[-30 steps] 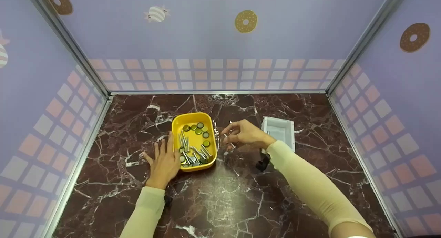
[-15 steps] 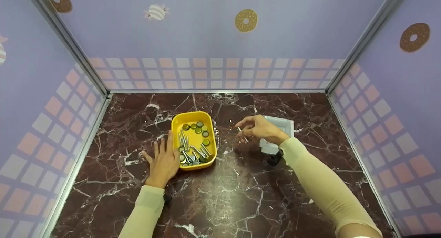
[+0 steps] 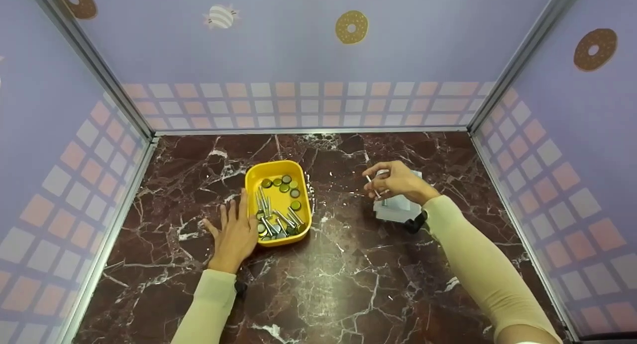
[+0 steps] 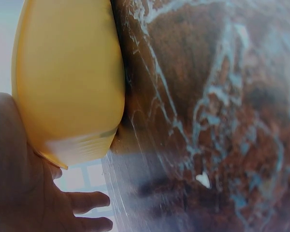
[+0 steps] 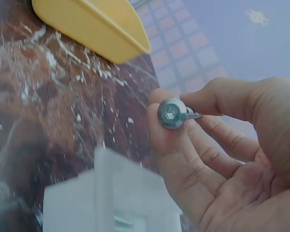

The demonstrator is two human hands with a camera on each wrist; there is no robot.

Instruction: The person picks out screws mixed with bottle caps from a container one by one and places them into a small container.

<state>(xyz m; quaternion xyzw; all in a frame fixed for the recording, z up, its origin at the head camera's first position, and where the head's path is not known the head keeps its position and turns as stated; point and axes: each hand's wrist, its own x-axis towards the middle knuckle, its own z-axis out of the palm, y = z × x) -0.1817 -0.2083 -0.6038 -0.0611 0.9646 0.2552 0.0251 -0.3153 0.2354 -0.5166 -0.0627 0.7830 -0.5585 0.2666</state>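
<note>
The left forearm (image 3: 206, 304) reaches forward from the near edge of view, the left hand (image 3: 234, 235) nearly in line with it, back upward and fingers (image 3: 243, 204) extended and spread; the right forearm (image 3: 482, 262) slants inward from the near right, bent at the wrist (image 3: 429, 193); the right hand (image 3: 399, 182) points leftward. Its thumb (image 5: 222, 96) and fingertips meet in a pinch; the hands stand well apart.

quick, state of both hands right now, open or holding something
Left hand: open, against the yellow bin.
Right hand: closed, pinching a metal bolt.
</note>
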